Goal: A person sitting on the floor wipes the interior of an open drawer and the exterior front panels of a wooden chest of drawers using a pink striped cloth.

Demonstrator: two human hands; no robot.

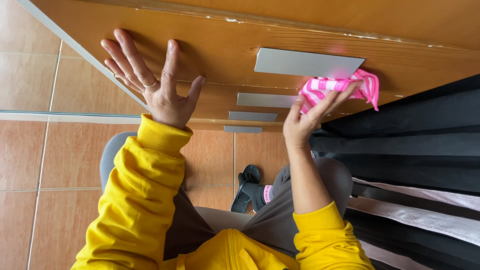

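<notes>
Here, left hand (150, 82) splayed on wooden door (210, 45), right hand (312, 112) pressing pink cloth (335, 87).

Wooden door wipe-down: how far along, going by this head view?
Done: cannot be judged; the wooden door shows no clear wiped or unwiped zones. In hand: the right hand presses a pink cloth against the door beside the top metal handle, while the left hand is spread open on the wood. Left: nothing shows the cloth having reached the three lower handles.
</notes>
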